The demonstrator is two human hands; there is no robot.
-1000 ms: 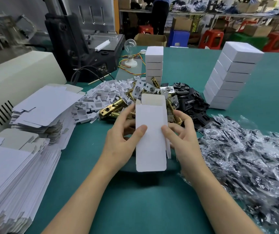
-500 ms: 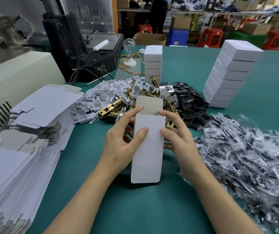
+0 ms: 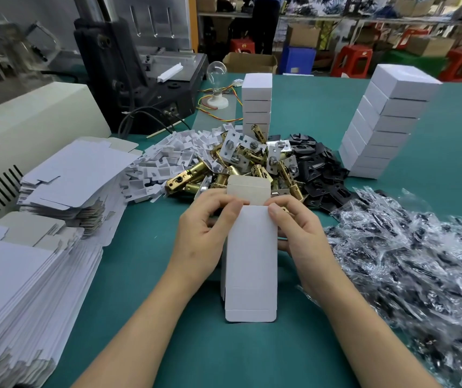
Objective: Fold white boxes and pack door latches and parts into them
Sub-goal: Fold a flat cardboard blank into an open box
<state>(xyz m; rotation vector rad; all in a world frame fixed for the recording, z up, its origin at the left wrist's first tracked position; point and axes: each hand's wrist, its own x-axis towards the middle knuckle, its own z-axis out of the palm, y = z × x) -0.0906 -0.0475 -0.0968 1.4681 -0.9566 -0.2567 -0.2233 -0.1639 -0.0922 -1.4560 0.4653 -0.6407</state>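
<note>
As latches (image 3: 242, 163) are lying at twelve o'clock —
left hand (image 3: 204, 236) and right hand (image 3: 301, 233) are pinching the white box (image 3: 252, 264) (flap up).

Teal surface (image 3: 322, 113). Far beyond the hands (image 3: 202, 233): red stools (image 3: 354, 61), blue bin (image 3: 297, 60), cardboard carton (image 3: 249, 63), cluttered shelving (image 3: 364, 20). Left of them: beige machine casing (image 3: 28, 121), black press (image 3: 106, 65), clear bulb (image 3: 216, 71) on a white base.

White box (image 3: 249, 256): part-folded, far flap raised, frame centre. Brass door latches (image 3: 241, 166): loose heap just beyond, upper centre.
</note>
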